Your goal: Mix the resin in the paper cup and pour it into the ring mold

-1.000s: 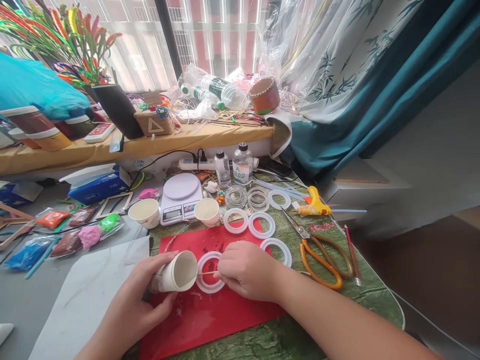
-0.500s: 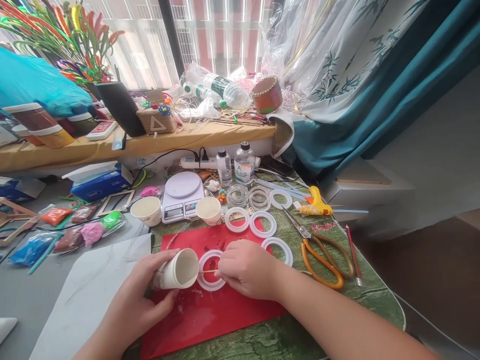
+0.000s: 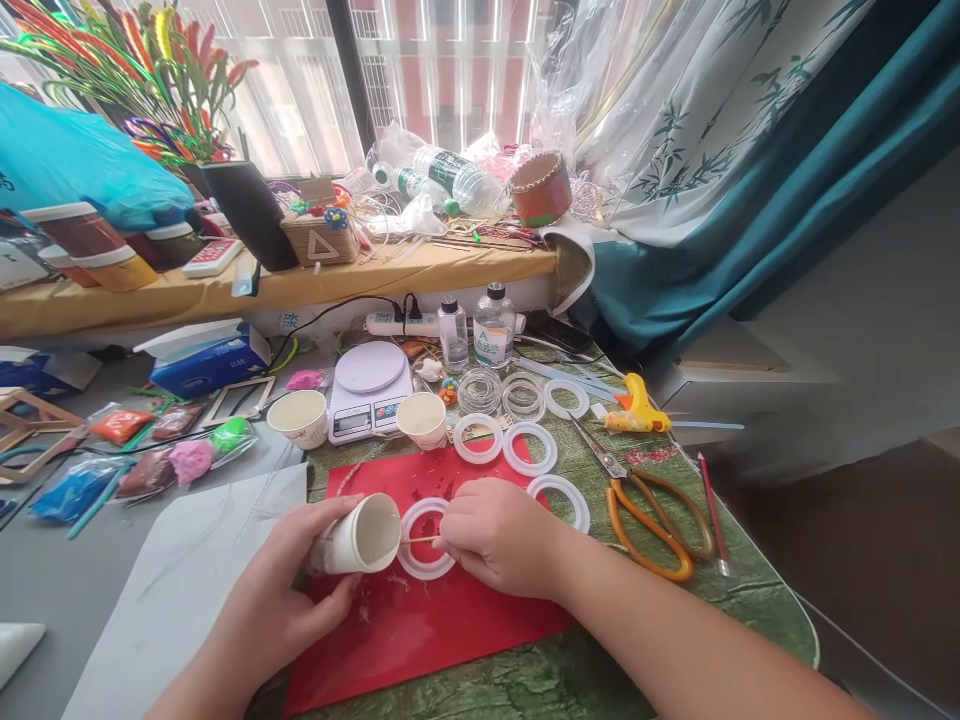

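My left hand (image 3: 300, 570) is wrapped round a paper cup (image 3: 360, 535), which is tilted on its side with its mouth facing right. Pinched in my right hand (image 3: 495, 535) is a thin wooden stick (image 3: 421, 540), its tip by the cup's rim. Beneath the stick lies a white ring mold (image 3: 429, 573) on a red sheet (image 3: 427, 640). Another ring mold (image 3: 577, 510) is partly covered by my right hand and forearm. Farther back sit two more, a ring mold (image 3: 478, 458) and a ring mold (image 3: 530, 468). What the cup holds is hard to make out.
Large orange-handled scissors (image 3: 651, 525), a pencil (image 3: 714, 515) and a yellow glue gun (image 3: 636, 408) lie at right. Behind the sheet stand a paper cup (image 3: 422, 420), another paper cup (image 3: 298, 418), a kitchen scale (image 3: 370, 390) and a labelled bottle (image 3: 493, 325). Bagged clay (image 3: 146, 475) lies at left.
The whole view has shifted slightly to the left, so things appear a little farther right. Both hands keep nearly the same pose, with the cup tilted and the stick beside its rim.
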A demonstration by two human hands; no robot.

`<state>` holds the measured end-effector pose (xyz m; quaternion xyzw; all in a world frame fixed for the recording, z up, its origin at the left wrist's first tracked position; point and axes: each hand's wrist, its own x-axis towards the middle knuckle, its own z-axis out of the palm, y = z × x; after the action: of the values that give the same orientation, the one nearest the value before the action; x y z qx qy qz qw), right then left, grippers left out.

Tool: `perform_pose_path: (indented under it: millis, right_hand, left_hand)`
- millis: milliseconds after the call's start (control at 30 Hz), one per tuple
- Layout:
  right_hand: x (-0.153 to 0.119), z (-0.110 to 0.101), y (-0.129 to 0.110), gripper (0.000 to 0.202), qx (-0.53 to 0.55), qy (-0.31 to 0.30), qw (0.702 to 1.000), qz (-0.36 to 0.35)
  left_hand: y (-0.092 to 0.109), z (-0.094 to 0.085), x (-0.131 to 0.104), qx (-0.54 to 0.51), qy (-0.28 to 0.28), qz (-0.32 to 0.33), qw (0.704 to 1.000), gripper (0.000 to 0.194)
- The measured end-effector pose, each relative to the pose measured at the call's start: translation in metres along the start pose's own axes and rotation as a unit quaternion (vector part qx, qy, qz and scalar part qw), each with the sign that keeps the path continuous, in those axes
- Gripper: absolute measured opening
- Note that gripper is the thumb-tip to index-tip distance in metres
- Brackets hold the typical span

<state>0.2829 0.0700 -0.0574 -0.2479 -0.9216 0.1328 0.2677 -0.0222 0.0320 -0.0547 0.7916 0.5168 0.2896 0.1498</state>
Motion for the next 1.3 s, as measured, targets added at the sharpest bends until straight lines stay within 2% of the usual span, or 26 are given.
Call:
perform_pose_path:
  millis: [167, 500, 667, 867, 1300]
  right_hand:
    - [0.0015, -0.0001, -0.0003, 0.033, 0.02, 0.035, 0.999, -0.008]
    - [0.003, -0.001, 0.0007, 0.034, 0.03, 0.056, 0.998, -0.014]
    - [-0.0003, 0.0006, 0.0002, 0.031, 0.019, 0.047, 0.999, -0.017]
    - [-0.003, 0.0002, 0.0012, 0.035, -0.001, 0.017, 1.0, 0.012]
    - [-0.0025, 0.0, 0.0014, 0.036, 0.007, 0.03, 1.0, 0.001]
  left_hand:
    - [-0.0009, -0.0001, -0.001, 0.007, -0.007, -0.002, 1.0, 0.048]
    - [-0.0003, -0.0005, -0.0005, 0.009, 0.0, 0.0, 1.0, 0.047]
    - [-0.0001, -0.0019, -0.0001, 0.004, -0.013, -0.002, 1.0, 0.049]
    - [0.0013, -0.0032, 0.0008, -0.007, -0.025, 0.003, 1.0, 0.05]
    - [0.0024, -0.0033, 0.0011, -0.01, -0.026, 0.003, 1.0, 0.051]
